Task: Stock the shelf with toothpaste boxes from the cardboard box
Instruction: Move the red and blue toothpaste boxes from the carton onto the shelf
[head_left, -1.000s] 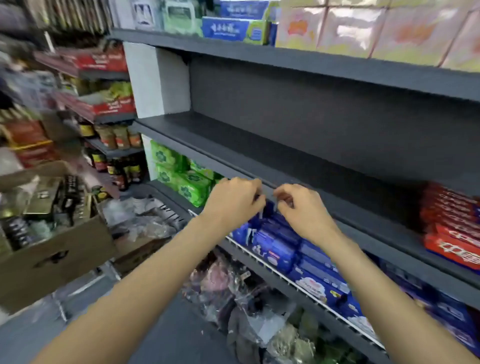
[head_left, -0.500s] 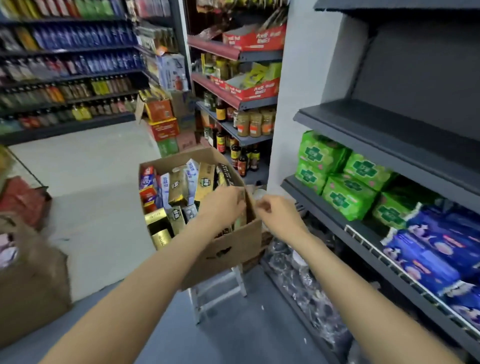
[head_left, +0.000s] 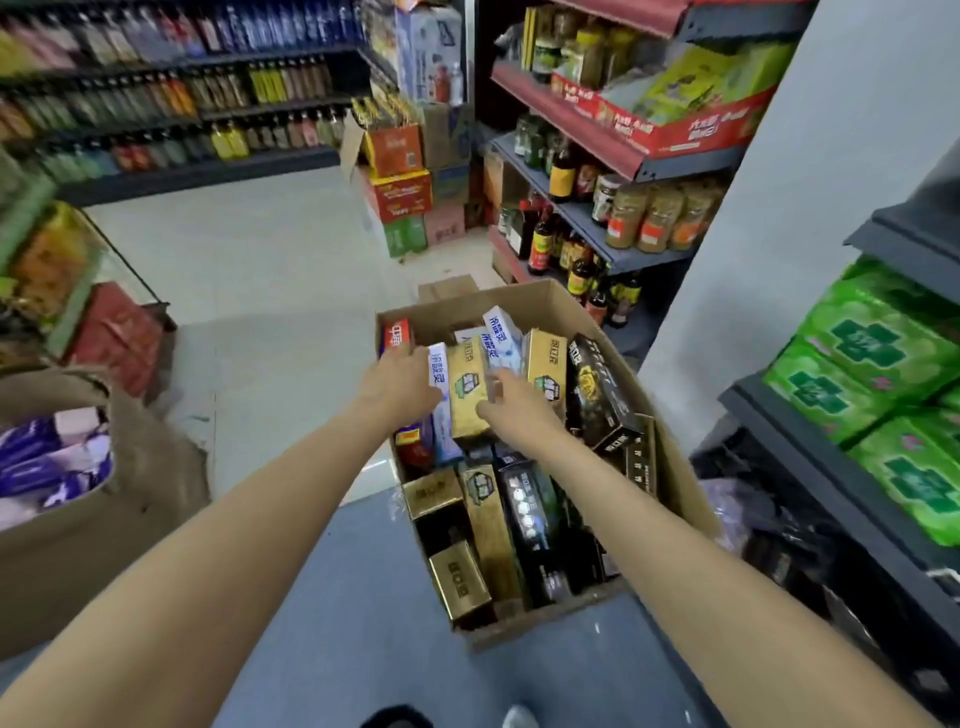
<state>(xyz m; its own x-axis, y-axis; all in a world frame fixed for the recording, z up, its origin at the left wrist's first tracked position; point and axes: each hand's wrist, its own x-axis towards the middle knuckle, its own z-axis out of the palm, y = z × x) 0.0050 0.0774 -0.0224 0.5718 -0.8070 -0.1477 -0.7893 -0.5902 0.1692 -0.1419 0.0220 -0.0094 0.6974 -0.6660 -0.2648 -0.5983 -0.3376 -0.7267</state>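
Green packs (head_left: 857, 364) fill the shelf (head_left: 810, 467) beside the cardboard box (head_left: 670, 457)

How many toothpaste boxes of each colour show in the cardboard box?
Gold toothpaste boxes: 5
White-and-blue boxes: 3
Black boxes: 3
Red boxes: 2
Total: 13 visible in the cardboard box; others may lie buried.

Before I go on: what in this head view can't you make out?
- Left hand: fingertips hidden behind the white box; grip unclear.
- Right hand: fingers blurred against the gold box.
- Cardboard box: lower layers covered by top boxes.
- Shelf: cut off by the right edge.
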